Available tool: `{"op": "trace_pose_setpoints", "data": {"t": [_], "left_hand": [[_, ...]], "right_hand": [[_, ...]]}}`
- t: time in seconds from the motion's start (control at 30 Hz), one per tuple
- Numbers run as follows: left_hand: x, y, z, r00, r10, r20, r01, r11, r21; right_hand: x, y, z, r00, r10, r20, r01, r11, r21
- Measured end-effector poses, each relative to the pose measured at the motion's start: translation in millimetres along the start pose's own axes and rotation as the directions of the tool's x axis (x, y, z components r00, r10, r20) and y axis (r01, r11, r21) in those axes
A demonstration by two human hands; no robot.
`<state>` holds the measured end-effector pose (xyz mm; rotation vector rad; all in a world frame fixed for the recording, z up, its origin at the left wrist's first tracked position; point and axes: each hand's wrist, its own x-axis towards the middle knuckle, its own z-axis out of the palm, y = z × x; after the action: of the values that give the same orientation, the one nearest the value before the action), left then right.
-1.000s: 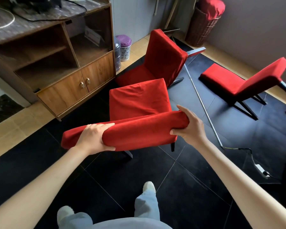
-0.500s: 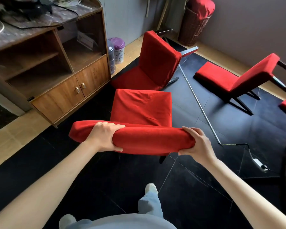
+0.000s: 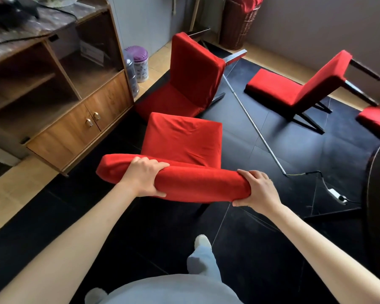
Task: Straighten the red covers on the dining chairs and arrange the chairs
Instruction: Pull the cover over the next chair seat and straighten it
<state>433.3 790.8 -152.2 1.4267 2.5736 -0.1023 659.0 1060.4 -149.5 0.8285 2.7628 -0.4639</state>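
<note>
A dining chair in a red cover (image 3: 182,141) stands upright right in front of me, its seat facing away. My left hand (image 3: 144,178) grips the top of its backrest (image 3: 198,183) left of the middle, fingers curled over the far side. My right hand (image 3: 256,189) grips the backrest's right end. A second red-covered chair (image 3: 191,69) lies tipped on its back just beyond, its dark legs pointing right. A third red chair (image 3: 301,88) lies tipped over at the right. The corner of another red seat (image 3: 376,120) shows at the right edge.
A wooden cabinet (image 3: 75,119) stands close on the left. A purple-lidded jar (image 3: 139,64) and a wicker basket (image 3: 237,25) sit near the far wall. A metal rod (image 3: 257,132) with a cable and power strip (image 3: 338,197) lies on the black floor. A dark round table edge (image 3: 375,194) is on the right.
The held chair has swung from tilted to level and shifted right, away from the cabinet. Both hands have kept their grip on the backrest, and I have stepped nearer.
</note>
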Motion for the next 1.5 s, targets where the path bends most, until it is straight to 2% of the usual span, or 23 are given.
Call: {"op": "trace_pose_setpoints", "data": {"t": [0.1, 0.27, 0.37, 0.47, 0.7, 1.07, 1.23, 1.5], "left_hand": [[0, -1, -1, 1.0, 0.005, -0.001, -0.005, 1.0, -0.019], [-1, -4, 2, 0.999, 0.027, -0.025, -0.028, 0.999, -0.023], [-3, -6, 2, 0.998, 0.053, -0.023, -0.053, 0.998, -0.026], [-4, -12, 3, 0.995, 0.094, -0.039, -0.094, 0.996, -0.003], [-17, -23, -1, 0.978, 0.208, 0.014, -0.208, 0.978, 0.021], [-27, -39, 6, 0.932, 0.36, 0.044, -0.362, 0.931, 0.039], [-36, -54, 6, 0.885, 0.46, 0.072, -0.464, 0.884, 0.056], [-55, -84, 6, 0.752, 0.647, 0.129, -0.659, 0.747, 0.093]], "right_hand": [[6, -5, -4, 0.997, -0.063, 0.05, 0.071, 0.98, -0.188], [15, -26, -5, 0.988, -0.07, 0.135, 0.1, 0.967, -0.235], [14, -37, -7, 0.988, -0.008, 0.151, 0.045, 0.969, -0.242], [2, -45, -2, 0.995, 0.046, 0.093, -0.023, 0.971, -0.236], [-45, -74, 19, 0.975, 0.214, 0.057, -0.197, 0.957, -0.214], [-89, -106, 46, 0.94, 0.338, 0.048, -0.32, 0.921, -0.222], [-127, -141, 66, 0.91, 0.414, -0.009, -0.407, 0.892, -0.198], [-192, -223, 112, 0.806, 0.589, -0.06, -0.591, 0.8, -0.1]]}}
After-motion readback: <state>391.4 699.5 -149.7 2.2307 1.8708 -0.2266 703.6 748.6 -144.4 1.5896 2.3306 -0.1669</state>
